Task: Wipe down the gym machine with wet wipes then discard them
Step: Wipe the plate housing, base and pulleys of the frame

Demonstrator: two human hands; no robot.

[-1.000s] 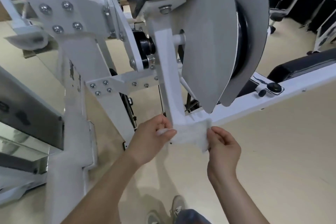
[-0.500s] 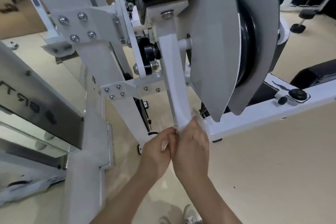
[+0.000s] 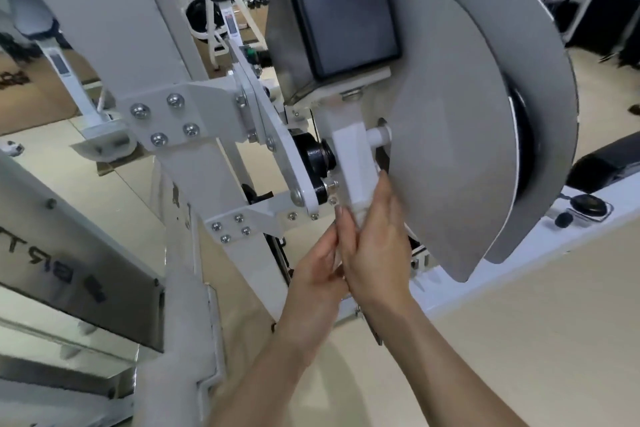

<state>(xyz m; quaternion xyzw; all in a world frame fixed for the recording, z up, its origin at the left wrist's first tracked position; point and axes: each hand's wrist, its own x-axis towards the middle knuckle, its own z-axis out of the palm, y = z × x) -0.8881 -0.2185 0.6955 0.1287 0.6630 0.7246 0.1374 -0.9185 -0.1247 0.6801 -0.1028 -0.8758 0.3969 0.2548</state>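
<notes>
Left hand (image 3: 317, 274) and right hand (image 3: 377, 246) both grip wet wipe (image 3: 359, 216) round white post (image 3: 356, 156) of gym machine (image 3: 180, 163), next to grey disc (image 3: 450, 135)

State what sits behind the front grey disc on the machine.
A black wheel edge shows between the front grey disc and a second grey disc. Its hub is covered.

The left hand (image 3: 318, 274) and right hand (image 3: 377, 243) meet on the upright post (image 3: 353, 156) at frame centre. The disc guard (image 3: 450, 135) lies right of it, the screen (image 3: 343, 7) above, the bolted bracket (image 3: 162, 118) left.
</notes>
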